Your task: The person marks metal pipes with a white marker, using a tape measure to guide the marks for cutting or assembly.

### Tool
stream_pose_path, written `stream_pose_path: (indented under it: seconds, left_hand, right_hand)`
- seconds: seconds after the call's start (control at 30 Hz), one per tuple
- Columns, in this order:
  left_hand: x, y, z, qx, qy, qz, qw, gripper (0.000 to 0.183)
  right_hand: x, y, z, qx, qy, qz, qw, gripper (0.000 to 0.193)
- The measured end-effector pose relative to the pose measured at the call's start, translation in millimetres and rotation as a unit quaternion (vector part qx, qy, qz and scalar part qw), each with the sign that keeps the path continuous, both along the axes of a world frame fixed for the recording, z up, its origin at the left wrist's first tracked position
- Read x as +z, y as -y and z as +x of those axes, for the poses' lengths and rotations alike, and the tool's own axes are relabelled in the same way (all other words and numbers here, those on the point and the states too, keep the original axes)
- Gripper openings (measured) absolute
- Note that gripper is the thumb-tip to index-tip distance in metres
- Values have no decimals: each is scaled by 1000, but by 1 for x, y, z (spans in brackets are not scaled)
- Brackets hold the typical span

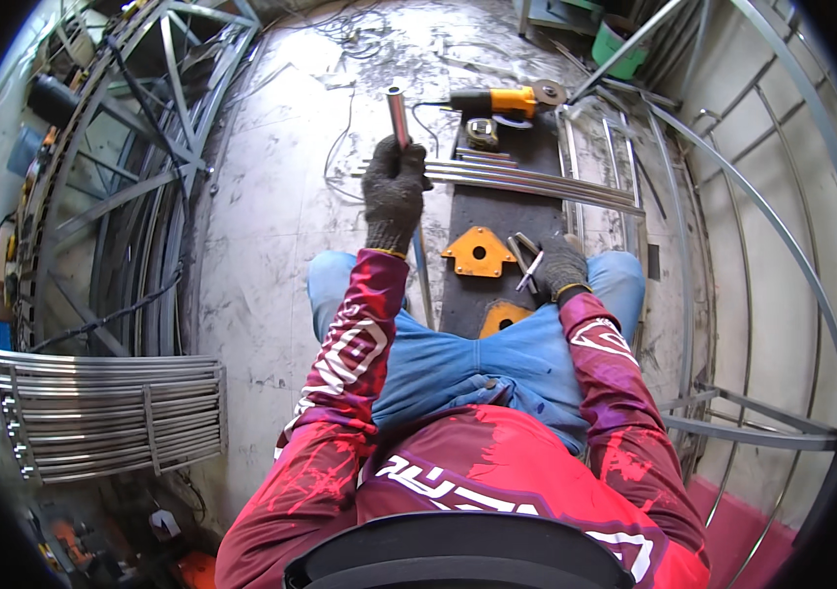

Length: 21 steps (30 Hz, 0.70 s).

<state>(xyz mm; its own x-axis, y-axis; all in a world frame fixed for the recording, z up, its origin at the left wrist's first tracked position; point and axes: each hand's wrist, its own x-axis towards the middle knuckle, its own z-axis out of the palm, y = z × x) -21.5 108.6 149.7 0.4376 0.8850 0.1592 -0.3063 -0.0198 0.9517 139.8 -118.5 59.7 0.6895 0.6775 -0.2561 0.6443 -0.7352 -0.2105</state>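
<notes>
My left hand (395,191), in a dark knit glove, is closed around a shiny metal tube (398,116) whose open end points up and away from me. Below that fist another stretch of tube (425,280) shows; whether it is the same piece I cannot tell. By my right knee, my gloved right hand (563,267) is closed on slim short pieces (529,273), one pale and pen-like; their kind is unclear. Beside it an orange arrow-shaped welding magnet (478,236) lies on a dark board (469,211). A second orange magnet (505,316) is partly hidden by my jeans.
Several long shiny tubes (546,184) lie across the board, beyond the magnets. Farther off are a tape measure (482,133) and a yellow-and-black angle grinder (507,101) with its cord. Metal frames (134,128) stand left; a barred steel panel (114,412) lies nearer. Curved bars (747,157) rise right.
</notes>
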Motion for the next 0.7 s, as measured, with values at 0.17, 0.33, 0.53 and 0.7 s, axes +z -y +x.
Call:
stream_pose_path:
  seconds: [0.17,0.33,0.53,0.7]
  left_hand:
    - [-7,-4,-11,4,-27,31,999,20]
    - [-10,-7,-9,8,-16,59,998,18]
    - [-7,-6,-8,19,-22,41,999,17]
    - [-8,-5,-10,13,-29,42,999,17]
  right_hand:
    - [-11,-4,-1,5,10,5,1000,35]
    - [-13,-7,1,1,21,-3,1000,36]
    - [-10,-7,1,16,15,-5,1000,36]
    - [-13,-5,2,19,26,3,999,34]
